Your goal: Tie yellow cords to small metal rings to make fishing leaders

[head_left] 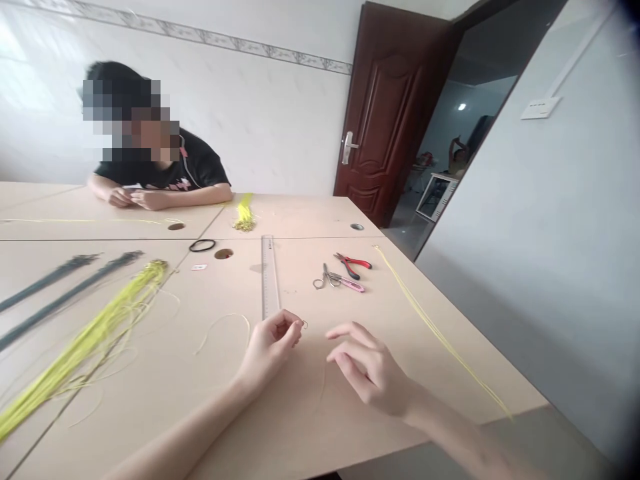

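Observation:
My left hand [273, 343] is closed in a pinch above the table, near the lower end of a clear ruler [270, 273]. A small wire-like metal hook [305, 325] pokes out past its fingertips. From the other side of that hand, a thin pale-yellow cord [227, 316] curves over the tabletop. My right hand [373, 370] hovers a little to the right, its fingers bent and apart. A faint strand [323, 383] hangs or lies just below its fingertips; whether they touch it I cannot tell.
Beyond my hands lie scissors [325, 277], a pink-handled tool [353, 285] and red-black pliers [357, 264]. Yellow cords [95, 333] and grey bundles [75, 293] cover the left. More yellow cord [435, 327] runs along the right edge. A person [165, 160] sits opposite.

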Motion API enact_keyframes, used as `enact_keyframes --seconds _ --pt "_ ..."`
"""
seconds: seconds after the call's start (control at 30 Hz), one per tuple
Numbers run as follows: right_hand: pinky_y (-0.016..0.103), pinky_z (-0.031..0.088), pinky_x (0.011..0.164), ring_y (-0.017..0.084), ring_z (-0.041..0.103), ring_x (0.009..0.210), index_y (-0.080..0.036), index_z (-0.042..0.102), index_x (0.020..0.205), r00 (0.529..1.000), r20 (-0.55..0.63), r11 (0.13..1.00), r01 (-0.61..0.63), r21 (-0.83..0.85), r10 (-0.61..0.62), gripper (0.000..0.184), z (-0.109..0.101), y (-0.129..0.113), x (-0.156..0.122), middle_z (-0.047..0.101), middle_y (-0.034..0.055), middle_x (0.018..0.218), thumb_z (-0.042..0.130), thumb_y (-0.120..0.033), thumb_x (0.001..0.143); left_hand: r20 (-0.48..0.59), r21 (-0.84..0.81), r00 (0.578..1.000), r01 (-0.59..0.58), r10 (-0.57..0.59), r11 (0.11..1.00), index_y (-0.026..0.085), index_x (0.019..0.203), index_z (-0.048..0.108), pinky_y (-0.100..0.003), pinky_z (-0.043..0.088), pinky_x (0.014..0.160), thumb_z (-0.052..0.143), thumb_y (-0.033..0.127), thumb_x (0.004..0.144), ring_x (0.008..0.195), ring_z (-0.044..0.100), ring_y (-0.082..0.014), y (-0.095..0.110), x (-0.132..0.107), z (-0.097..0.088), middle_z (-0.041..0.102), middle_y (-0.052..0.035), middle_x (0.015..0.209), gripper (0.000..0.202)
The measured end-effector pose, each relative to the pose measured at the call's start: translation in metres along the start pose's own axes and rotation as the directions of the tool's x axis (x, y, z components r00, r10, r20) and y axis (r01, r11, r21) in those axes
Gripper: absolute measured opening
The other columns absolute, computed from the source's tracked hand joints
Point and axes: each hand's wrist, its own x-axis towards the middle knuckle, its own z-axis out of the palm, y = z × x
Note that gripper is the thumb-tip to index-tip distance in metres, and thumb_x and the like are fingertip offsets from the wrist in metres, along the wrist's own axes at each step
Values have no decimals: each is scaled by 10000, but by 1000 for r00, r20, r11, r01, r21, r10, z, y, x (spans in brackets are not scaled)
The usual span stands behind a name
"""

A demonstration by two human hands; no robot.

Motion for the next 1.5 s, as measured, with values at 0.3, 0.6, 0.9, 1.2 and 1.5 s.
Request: enact_keyframes --seconds 0.3,0.6,0.9,1.2,1.5 --pt "309 488 688 132 575 719 -134 580 904 939 -134 885 -241 398 316 335 63 23 67 584 14 799 415 -420 959 -96 -143 992 70 -84 987 124 799 565 -235 469 531 514 339 929 560 528 -96 -14 6 -10 544 19 680 256" --pt "282 475 725 153 601 799 -213 621 925 949 46 855 -302 422 313 192 40 10 57 627 13 897 511 -369 903 10 -213 1000 7 -6 977 131 761 572 -297 485 669 539 324 914 654 563 -126 -9 5 -4 580 7 704 249" --pt "310 456 807 154 568 862 -216 591 937 974 36 931 -225 287 224 136 24 15 58 607 20 917 499 -316 919 37 -234 999 -3 12 972 125 787 589 -280 453 651 552 277 902 647 546 -122 -7 3 -6 585 9 710 194" --pt "242 450 663 120 558 772 -191 551 814 1000 -14 997 12 82 -11 147 13 15 60 586 -3 790 475 -199 939 -33 -252 999 -4 -4 968 154 745 586 -208 393 572 537 279 895 625 501 -94 10 0 14 567 19 663 201" --pt "363 384 777 169 506 826 -168 591 852 902 -116 879 367 -304 -417 209 3 34 61 579 49 839 451 -17 888 189 -304 980 117 -60 945 167 867 558 -182 383 516 494 355 916 521 486 -76 8 2 17 562 34 588 205"
